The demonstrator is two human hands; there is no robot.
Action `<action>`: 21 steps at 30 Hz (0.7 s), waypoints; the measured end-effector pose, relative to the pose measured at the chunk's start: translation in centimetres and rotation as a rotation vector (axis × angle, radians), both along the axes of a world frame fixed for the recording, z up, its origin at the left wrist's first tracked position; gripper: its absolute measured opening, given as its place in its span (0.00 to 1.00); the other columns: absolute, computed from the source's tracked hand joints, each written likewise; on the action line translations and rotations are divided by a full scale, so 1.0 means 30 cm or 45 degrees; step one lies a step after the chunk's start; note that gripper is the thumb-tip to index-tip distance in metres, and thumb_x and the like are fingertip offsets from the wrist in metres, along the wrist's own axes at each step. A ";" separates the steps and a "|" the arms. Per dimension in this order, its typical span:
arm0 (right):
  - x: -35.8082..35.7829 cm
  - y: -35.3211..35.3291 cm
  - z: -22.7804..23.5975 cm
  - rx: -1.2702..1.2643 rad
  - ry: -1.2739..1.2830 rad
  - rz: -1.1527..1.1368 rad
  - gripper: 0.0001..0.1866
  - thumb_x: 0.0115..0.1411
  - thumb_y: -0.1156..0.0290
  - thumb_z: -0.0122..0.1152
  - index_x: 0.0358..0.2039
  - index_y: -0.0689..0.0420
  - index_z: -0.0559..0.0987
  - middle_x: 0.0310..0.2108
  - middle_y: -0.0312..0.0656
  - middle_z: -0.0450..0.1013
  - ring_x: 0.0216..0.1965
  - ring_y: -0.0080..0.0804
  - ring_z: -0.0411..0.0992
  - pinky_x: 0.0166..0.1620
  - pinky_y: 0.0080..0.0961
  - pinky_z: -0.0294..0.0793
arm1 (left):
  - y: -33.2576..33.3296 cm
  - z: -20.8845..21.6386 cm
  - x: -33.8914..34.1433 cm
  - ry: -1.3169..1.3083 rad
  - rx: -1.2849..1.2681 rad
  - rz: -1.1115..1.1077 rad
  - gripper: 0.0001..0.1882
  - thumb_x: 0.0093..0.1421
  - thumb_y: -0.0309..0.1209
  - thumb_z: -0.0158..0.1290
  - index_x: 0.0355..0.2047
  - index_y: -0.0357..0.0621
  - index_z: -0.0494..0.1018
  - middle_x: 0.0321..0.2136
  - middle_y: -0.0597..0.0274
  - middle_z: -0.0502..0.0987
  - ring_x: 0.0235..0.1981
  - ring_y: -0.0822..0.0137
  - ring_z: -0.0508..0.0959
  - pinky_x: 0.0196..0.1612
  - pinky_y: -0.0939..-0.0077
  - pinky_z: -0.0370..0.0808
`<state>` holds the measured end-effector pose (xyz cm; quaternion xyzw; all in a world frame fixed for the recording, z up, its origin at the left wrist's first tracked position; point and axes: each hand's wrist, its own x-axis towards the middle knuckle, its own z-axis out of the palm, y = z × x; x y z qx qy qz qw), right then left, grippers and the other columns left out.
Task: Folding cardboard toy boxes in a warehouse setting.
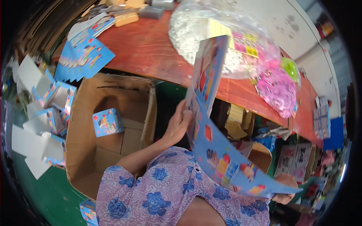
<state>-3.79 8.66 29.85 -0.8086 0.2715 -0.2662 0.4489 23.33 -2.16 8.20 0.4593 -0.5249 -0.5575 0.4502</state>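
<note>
Printed blue card sheets (222,162) with cartoon pictures stretch across my lap between both hands. My left hand (178,124) is closed on their left side, where an upright folded part (209,71) rises over the table edge. At the lower right, my right hand (285,187) grips the far end, its fingers partly hidden by the card. One sheet bows downward between the hands. How many layers lie together I cannot tell. Left of my left arm, a large open carton (85,150) holds a small blue printed box (108,122).
A red table (151,49) runs across the front. On it lie fanned blue sheets (85,56), a clear bag of white pieces (188,34) and a pink bag (277,92). Open small boxes (52,116) crowd the left; another carton (296,160) stands at right.
</note>
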 end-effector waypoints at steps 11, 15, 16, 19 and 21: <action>-0.116 0.065 -0.179 -0.191 -0.741 -0.517 0.11 0.35 0.78 0.58 0.24 0.68 0.74 0.09 0.45 0.67 0.08 0.33 0.67 0.11 0.23 0.61 | -0.022 -0.045 -0.064 0.479 0.535 -0.060 0.32 0.56 0.55 0.34 0.50 0.43 0.55 0.38 0.59 0.66 0.40 0.68 0.67 0.39 0.71 0.65; -0.355 -0.002 -0.201 0.183 -0.718 -0.587 0.11 0.31 0.77 0.57 0.20 0.66 0.71 0.12 0.43 0.65 0.12 0.33 0.65 0.18 0.23 0.64 | -0.154 -0.273 -0.004 0.323 0.393 -0.142 0.21 0.58 0.48 0.37 0.39 0.43 0.64 0.32 0.65 0.69 0.35 0.73 0.69 0.37 0.78 0.66; -0.404 0.018 -0.223 0.145 -0.735 -0.930 0.17 0.31 0.74 0.57 0.25 0.67 0.70 0.20 0.45 0.67 0.20 0.33 0.68 0.24 0.25 0.68 | -0.168 -0.280 -0.005 0.508 0.458 -0.252 0.18 0.58 0.45 0.38 0.36 0.44 0.66 0.31 0.67 0.70 0.34 0.74 0.70 0.38 0.79 0.67; -0.393 -0.018 -0.220 0.383 -0.549 -1.173 0.19 0.39 0.70 0.57 0.33 0.66 0.70 0.24 0.39 0.71 0.24 0.25 0.69 0.30 0.19 0.68 | -0.166 -0.229 0.001 0.907 0.560 -0.363 0.11 0.57 0.38 0.42 0.35 0.45 0.66 0.32 0.67 0.72 0.33 0.73 0.72 0.38 0.76 0.69; -0.507 -0.045 -0.304 0.381 -0.329 -1.312 0.18 0.41 0.72 0.54 0.35 0.66 0.70 0.28 0.39 0.71 0.27 0.24 0.69 0.34 0.18 0.68 | -0.161 -0.276 0.078 1.043 0.568 -0.356 0.08 0.54 0.33 0.47 0.34 0.46 0.67 0.32 0.66 0.72 0.34 0.72 0.73 0.37 0.74 0.70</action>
